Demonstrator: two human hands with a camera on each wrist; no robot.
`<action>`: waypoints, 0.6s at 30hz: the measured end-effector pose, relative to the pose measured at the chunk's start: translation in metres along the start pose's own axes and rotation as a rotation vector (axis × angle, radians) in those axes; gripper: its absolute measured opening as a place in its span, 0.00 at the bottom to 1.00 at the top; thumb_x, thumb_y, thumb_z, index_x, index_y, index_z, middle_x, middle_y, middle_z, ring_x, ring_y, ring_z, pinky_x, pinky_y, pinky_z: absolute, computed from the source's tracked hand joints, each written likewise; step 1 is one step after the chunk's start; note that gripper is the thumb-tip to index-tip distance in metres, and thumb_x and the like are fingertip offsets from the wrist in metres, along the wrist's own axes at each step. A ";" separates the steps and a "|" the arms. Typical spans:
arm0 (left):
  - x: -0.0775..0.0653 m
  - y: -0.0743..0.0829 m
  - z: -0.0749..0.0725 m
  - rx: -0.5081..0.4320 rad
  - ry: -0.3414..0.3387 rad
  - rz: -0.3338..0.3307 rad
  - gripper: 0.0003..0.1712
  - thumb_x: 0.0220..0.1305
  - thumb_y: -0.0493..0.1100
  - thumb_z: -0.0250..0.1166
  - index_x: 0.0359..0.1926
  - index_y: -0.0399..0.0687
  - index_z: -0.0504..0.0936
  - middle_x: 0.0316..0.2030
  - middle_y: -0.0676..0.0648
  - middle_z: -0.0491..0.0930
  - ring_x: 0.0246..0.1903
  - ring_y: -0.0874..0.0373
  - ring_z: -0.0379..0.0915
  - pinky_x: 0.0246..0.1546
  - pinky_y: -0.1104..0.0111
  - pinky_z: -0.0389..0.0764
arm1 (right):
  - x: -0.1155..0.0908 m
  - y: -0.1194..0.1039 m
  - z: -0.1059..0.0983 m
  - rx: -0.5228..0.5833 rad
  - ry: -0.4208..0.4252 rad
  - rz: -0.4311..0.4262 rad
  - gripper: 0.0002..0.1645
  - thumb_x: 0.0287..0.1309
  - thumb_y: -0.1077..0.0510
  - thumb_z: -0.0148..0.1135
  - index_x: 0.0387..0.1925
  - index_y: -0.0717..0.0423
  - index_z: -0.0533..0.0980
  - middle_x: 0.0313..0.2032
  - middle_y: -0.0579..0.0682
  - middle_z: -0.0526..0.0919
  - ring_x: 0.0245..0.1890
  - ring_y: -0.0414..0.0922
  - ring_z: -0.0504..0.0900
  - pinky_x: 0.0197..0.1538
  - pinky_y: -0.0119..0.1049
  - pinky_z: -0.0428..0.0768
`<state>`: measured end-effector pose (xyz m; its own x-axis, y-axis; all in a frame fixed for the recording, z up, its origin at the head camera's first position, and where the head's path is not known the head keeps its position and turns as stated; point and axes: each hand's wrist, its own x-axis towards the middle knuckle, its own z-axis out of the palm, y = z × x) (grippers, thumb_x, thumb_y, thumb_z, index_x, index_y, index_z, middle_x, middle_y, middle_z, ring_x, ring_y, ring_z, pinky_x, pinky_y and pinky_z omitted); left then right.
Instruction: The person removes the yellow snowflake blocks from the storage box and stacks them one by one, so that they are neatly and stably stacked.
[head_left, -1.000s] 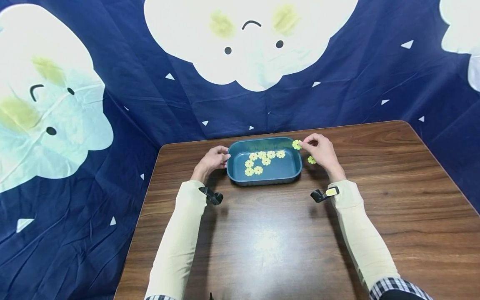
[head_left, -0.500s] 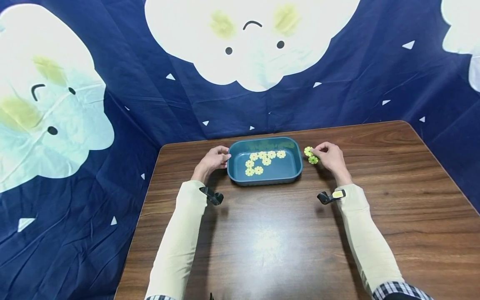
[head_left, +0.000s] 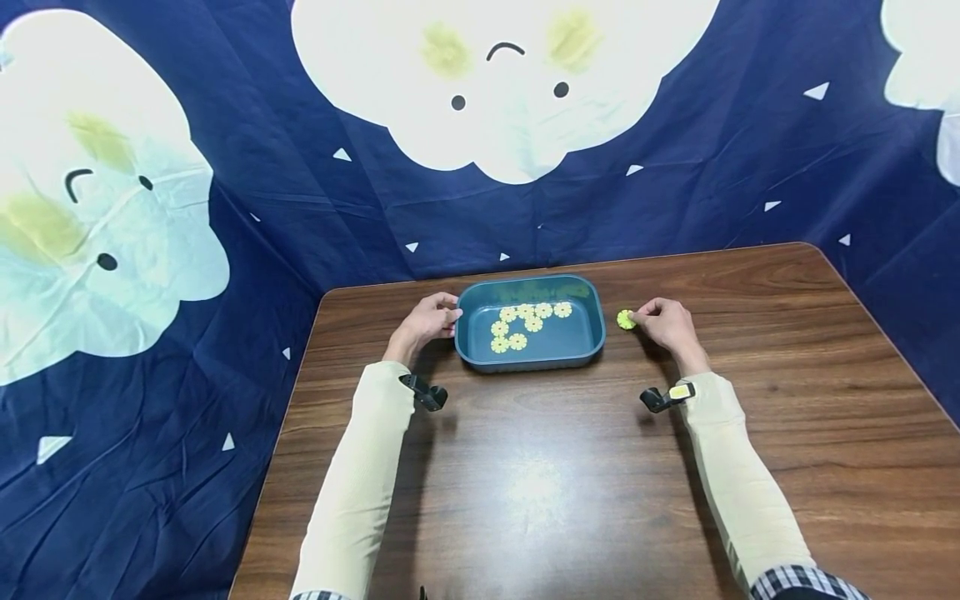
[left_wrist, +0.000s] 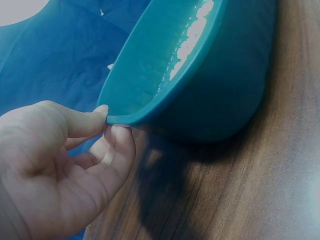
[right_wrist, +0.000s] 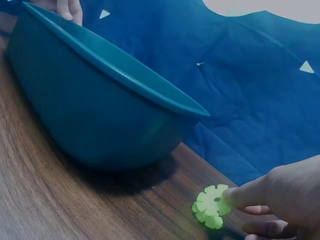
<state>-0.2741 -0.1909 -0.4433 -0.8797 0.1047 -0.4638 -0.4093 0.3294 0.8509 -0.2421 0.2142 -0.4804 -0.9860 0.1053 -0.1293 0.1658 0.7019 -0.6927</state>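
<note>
The tub's (head_left: 528, 362) rim is pinched at its left end by the left hand (head_left: 426, 322), with the thumb (left_wrist: 86, 123) laid on top and the fingers (left_wrist: 117, 156) curled against the outside. The right hand (head_left: 670, 325) is held just beyond the tub's right end, apart from it, its thumb pointed tubward. The left arm (head_left: 352, 475) and right arm (head_left: 738, 479) are stretched forward, angled inward toward the tub.

Wood-grain table (head_left: 525, 467): teal basin (head_left: 532, 364) on it, green flower piece (right_wrist: 214, 222) near.
</note>
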 end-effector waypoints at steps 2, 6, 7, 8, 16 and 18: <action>-0.002 0.002 0.000 -0.003 -0.010 -0.005 0.21 0.69 0.34 0.55 0.61 0.37 0.65 0.34 0.44 0.69 0.27 0.58 0.70 0.40 0.63 0.78 | 0.000 0.001 0.000 -0.007 -0.010 0.006 0.17 0.60 0.50 0.61 0.37 0.62 0.77 0.42 0.63 0.80 0.48 0.59 0.75 0.55 0.52 0.71; -0.002 0.002 0.001 -0.003 -0.010 -0.005 0.21 0.69 0.34 0.55 0.61 0.37 0.65 0.34 0.45 0.69 0.27 0.58 0.70 0.39 0.64 0.78 | 0.001 0.002 0.000 -0.015 -0.018 0.017 0.17 0.60 0.50 0.61 0.36 0.63 0.77 0.41 0.62 0.80 0.46 0.59 0.75 0.54 0.52 0.71; -0.002 0.002 0.001 -0.002 -0.010 -0.005 0.21 0.69 0.34 0.54 0.61 0.37 0.65 0.34 0.45 0.69 0.27 0.58 0.70 0.39 0.64 0.78 | 0.001 0.003 0.000 -0.020 -0.017 0.016 0.18 0.60 0.50 0.61 0.36 0.63 0.77 0.41 0.62 0.80 0.46 0.59 0.75 0.54 0.52 0.71; 0.000 -0.001 0.001 0.001 -0.004 0.002 0.20 0.69 0.34 0.55 0.61 0.37 0.65 0.33 0.45 0.69 0.27 0.59 0.70 0.38 0.65 0.78 | 0.002 0.003 0.000 -0.023 -0.014 0.015 0.17 0.60 0.50 0.61 0.35 0.63 0.77 0.41 0.62 0.80 0.46 0.59 0.76 0.54 0.52 0.72; 0.000 -0.001 0.000 0.013 0.003 -0.002 0.20 0.70 0.35 0.54 0.60 0.39 0.65 0.35 0.45 0.69 0.28 0.58 0.70 0.46 0.58 0.78 | 0.007 0.005 0.002 -0.073 0.012 -0.018 0.17 0.58 0.51 0.62 0.33 0.64 0.79 0.40 0.63 0.82 0.46 0.62 0.77 0.53 0.52 0.72; 0.000 -0.001 0.001 0.013 0.002 0.000 0.20 0.70 0.35 0.54 0.60 0.38 0.65 0.35 0.44 0.69 0.29 0.57 0.70 0.45 0.59 0.78 | 0.008 0.006 0.003 -0.081 0.017 -0.024 0.16 0.58 0.51 0.62 0.33 0.64 0.80 0.40 0.63 0.82 0.46 0.62 0.77 0.53 0.52 0.73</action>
<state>-0.2737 -0.1904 -0.4440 -0.8801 0.1025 -0.4636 -0.4065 0.3418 0.8473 -0.2494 0.2170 -0.4874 -0.9900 0.0988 -0.1006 0.1404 0.7592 -0.6356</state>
